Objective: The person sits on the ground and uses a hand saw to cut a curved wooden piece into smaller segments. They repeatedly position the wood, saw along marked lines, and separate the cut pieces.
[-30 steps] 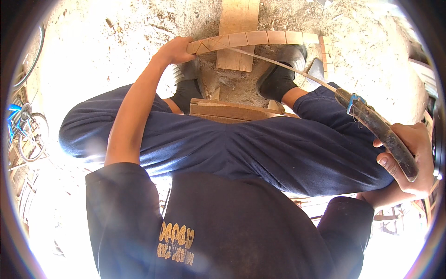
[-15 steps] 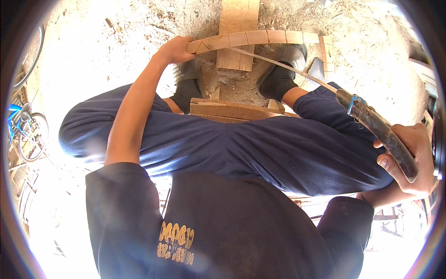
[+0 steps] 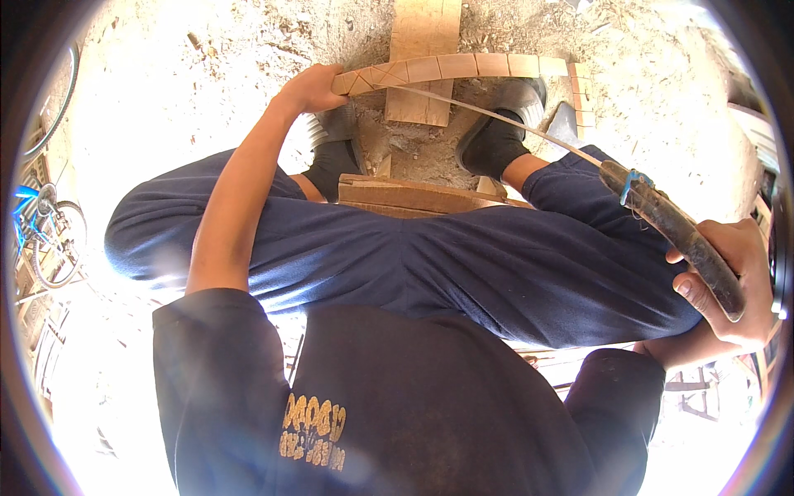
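Observation:
A curved strip of pale wood (image 3: 447, 66), crossed by several dark lines along its length, lies over my feet, and my left hand (image 3: 314, 88) grips its left end. A long thin blade (image 3: 496, 114) rests against that strip near its left part. The blade runs down to a dark, worn handle (image 3: 670, 227) with blue binding (image 3: 630, 186), held by my right hand (image 3: 715, 277) at the right beside my knee.
A flat plank (image 3: 422, 25) lies on the dusty ground beyond the strip. Another wooden piece (image 3: 413, 197) is between my lower legs. A second segmented piece (image 3: 582, 99) lies right of my foot. A blue bicycle (image 3: 50, 231) stands at the far left.
The handle has shifted very slightly toward the right along with the blade. My left hand and the curved strip look unmoved.

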### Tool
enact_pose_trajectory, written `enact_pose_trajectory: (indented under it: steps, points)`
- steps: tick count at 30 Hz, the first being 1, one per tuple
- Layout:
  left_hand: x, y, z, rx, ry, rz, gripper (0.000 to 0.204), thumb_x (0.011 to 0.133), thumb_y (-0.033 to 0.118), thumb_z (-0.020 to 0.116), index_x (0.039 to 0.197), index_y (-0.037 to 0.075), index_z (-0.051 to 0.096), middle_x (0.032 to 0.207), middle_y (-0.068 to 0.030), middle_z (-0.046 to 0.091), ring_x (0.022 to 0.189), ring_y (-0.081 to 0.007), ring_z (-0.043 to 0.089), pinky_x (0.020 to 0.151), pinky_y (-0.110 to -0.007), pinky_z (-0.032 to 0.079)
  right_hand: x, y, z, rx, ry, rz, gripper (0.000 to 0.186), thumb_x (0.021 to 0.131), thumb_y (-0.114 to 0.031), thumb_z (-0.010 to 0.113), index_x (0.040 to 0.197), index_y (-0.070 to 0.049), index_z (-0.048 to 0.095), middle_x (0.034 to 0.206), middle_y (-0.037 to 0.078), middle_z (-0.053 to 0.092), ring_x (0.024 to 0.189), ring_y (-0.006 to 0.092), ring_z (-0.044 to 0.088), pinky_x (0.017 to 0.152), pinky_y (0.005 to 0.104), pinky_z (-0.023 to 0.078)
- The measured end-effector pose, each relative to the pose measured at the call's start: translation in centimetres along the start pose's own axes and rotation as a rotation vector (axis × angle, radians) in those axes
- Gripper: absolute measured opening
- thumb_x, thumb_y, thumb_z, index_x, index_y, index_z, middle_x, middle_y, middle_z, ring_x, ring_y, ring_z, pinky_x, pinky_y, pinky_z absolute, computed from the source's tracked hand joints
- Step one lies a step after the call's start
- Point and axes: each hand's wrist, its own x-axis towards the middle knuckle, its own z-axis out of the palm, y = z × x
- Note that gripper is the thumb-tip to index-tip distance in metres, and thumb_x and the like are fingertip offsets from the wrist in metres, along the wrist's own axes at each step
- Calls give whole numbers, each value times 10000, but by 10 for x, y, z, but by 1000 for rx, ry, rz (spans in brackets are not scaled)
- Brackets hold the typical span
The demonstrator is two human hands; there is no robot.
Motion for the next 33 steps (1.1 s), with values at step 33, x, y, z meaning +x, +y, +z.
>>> enact_pose_trajectory:
  steps: [33]
  points:
    - [2, 0, -3, -37, -16, 8, 417, 749, 292, 756, 1033, 3, 660, 913, -235, 718, 896, -403, 694, 795, -458, 545, -26, 11, -4, 194, -202, 302, 467, 931, -339, 735, 1170, 28, 574, 933, 105, 686, 794, 146, 588, 777, 327, 451]
